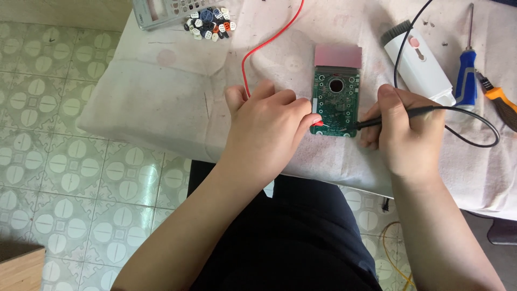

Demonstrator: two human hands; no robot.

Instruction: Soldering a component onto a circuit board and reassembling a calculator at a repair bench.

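1. The circuit board (335,101) lies flat on the white cloth (161,91), green side up, so both hands can reach its lower edge.
2. Left hand (266,126), just left of the board, fingers pinched shut around the red probe (318,124), its tip on the board's lower left corner.
3. Right hand (404,126), just right of the board, fingers closed on the black probe (377,121), held low like a pen to steady its tip.
4. Beyond the board's right side lie a white plastic case (423,64) and two screwdrivers (467,75).
5. Loose buttons (210,24) sit well up and left of the board.

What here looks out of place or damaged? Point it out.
The calculator casing at the table's far edge has its keys out: loose keycaps lie heaped beside it. The white table cover is stained and creased. The circuit board lies bare and flat between the left hand and right hand.
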